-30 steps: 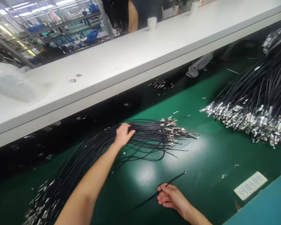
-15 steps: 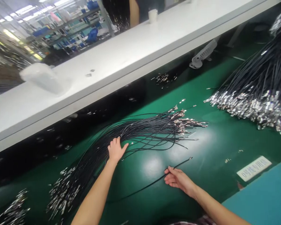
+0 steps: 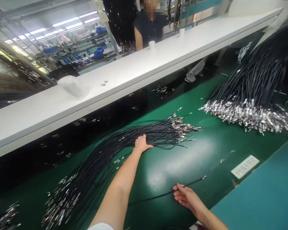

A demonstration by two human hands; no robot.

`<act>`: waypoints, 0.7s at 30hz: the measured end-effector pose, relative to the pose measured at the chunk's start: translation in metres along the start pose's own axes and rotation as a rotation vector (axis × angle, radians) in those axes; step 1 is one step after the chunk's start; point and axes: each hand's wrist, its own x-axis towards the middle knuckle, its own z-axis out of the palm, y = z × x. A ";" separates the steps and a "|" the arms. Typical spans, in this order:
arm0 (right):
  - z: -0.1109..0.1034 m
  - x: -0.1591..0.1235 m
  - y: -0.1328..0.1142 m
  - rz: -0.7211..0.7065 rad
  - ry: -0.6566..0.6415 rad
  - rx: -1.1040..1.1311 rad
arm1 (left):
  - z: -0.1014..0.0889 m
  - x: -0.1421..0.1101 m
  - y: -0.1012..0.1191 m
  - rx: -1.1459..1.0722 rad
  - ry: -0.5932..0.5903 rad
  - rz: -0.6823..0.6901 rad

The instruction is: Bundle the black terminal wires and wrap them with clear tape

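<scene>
A long bundle of thin black wires (image 3: pixel 124 140) with metal terminals at both ends lies across the green work surface (image 3: pixel 206 153). My left hand (image 3: pixel 141 143) rests on the bundle near its right half, fingers curled into the wires. My right hand (image 3: pixel 186 195) lies low on the surface near me, its fingers pinching a single black wire (image 3: pixel 192 183) whose terminal points right. That wire trails left under my left forearm.
A large heap of black wires with silver terminals (image 3: pixel 252 95) fills the right. A white shelf (image 3: pixel 124 80) runs overhead with a cup (image 3: pixel 152 44) on it; a person stands behind it. A white label (image 3: pixel 244 166) sits by the teal edge (image 3: pixel 266 191).
My left hand slid right along the bundle and gathered the loose loops in. My right hand with the single wire stayed near me. The view lifted, showing more of the shelf and the person behind.
</scene>
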 end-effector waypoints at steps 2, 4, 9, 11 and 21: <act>-0.010 0.000 0.005 0.003 -0.002 0.007 | 0.006 -0.017 0.013 0.033 0.034 0.008; -0.021 0.000 0.010 0.008 -0.003 0.004 | 0.017 -0.043 0.025 0.072 0.087 0.071; -0.040 -0.002 0.014 0.031 -0.042 -0.050 | 0.049 -0.118 0.050 0.041 0.013 0.170; -0.044 -0.002 0.009 0.051 -0.082 -0.049 | 0.055 -0.145 0.069 -0.028 -0.068 0.161; -0.082 0.006 -0.045 -0.152 0.044 0.186 | 0.036 -0.172 0.167 -0.341 -0.052 0.145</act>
